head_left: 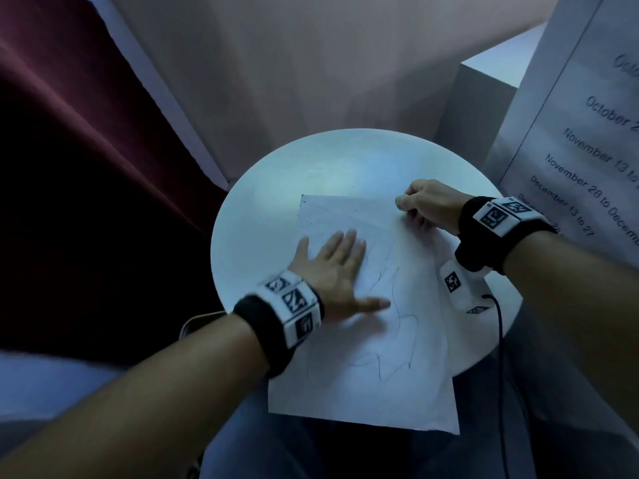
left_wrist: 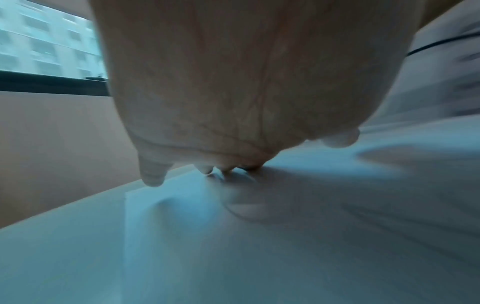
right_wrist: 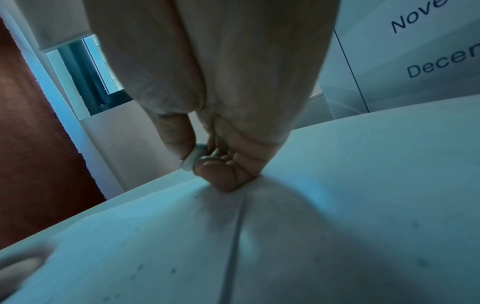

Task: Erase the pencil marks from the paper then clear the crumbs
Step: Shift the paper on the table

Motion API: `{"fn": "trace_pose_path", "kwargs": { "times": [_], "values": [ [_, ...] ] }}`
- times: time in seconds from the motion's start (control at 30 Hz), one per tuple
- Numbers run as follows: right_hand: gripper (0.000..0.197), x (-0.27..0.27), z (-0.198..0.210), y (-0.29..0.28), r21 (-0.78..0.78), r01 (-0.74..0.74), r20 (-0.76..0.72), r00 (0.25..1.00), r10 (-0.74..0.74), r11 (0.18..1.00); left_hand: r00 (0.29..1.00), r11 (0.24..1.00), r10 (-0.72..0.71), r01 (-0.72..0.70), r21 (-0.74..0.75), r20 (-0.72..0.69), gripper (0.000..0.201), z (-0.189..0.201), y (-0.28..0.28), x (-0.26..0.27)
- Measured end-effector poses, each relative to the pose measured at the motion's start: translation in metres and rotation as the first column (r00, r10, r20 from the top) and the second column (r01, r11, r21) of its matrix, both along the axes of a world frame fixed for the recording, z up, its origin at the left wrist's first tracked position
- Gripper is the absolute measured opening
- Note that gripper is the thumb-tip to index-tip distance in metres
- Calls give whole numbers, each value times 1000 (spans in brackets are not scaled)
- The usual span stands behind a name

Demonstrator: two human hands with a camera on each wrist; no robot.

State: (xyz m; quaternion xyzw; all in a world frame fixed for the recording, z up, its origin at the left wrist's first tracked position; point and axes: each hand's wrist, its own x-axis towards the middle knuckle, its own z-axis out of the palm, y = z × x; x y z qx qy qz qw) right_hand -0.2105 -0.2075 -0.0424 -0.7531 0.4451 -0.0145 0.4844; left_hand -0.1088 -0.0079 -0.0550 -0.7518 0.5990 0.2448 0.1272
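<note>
My right hand (head_left: 427,205) pinches what looks like a small white eraser (right_wrist: 194,157) at the paper's (head_left: 373,382) far right corner. The pencil marks (head_left: 394,340) run toward me, nearer my flat left hand (head_left: 332,271) pressing the paper on the surface (head_left: 262,202).

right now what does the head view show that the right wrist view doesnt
Only the head view shows the left hand pressed flat on the paper, the pencil marks not yet erased near the person, and the near end of the sheet overhanging the round table. Only the right wrist view shows the white eraser pinched between thumb and fingers, and dark crumbs scattered on the sheet. Both show the right hand at the paper's far edge and the dated board behind.
</note>
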Motion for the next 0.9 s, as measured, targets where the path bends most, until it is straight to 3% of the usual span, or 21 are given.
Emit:
{"fn": "trace_pose_path", "kwargs": {
  "times": [0.07,0.2,0.23,0.3,0.4,0.47,0.57,0.63,0.7,0.77,0.83,0.9],
  "values": [
    [11,0,0,0,0,-5,0,1000,5,1000,1000,1000,-17,17,7,-1,111,-4,14,4],
    [9,0,2,1,-9,-11,-9,1000,11,1000,932,941,325,-336,46,162,121,4,9,48],
    [9,0,2,1,-7,-11,-10,1000,11,1000,918,933,345,-357,33,194,122,8,4,50],
    [9,1,2,1,0,-14,-13,1000,14,1000,959,975,220,-221,-17,179,117,14,-13,35],
    [9,3,3,1,2,-25,-25,999,25,1000,997,995,-77,78,-65,12,103,16,-41,-8],
    [10,4,4,1,-1,-33,-34,999,33,999,991,990,-129,126,-63,-32,99,8,-51,-16],
    [10,3,5,2,-9,-33,-35,999,33,999,997,997,71,-71,-7,-2,105,0,-48,17],
    [7,2,5,2,-14,-37,-47,998,36,999,956,956,286,-290,51,69,116,2,-40,43],
    [6,3,6,2,-18,-45,-64,997,44,999,920,925,360,-374,71,157,120,9,-35,49],
    [6,6,7,3,-19,-54,-71,996,52,998,955,963,264,-269,16,136,115,17,-37,31],
    [9,7,8,4,-24,-60,-81,995,58,998,997,996,69,-66,-61,33,107,17,-44,1],
    [12,7,8,5,-27,-64,-88,994,62,998,996,993,-80,77,-89,-31,103,11,-48,-23]
  ]
}}
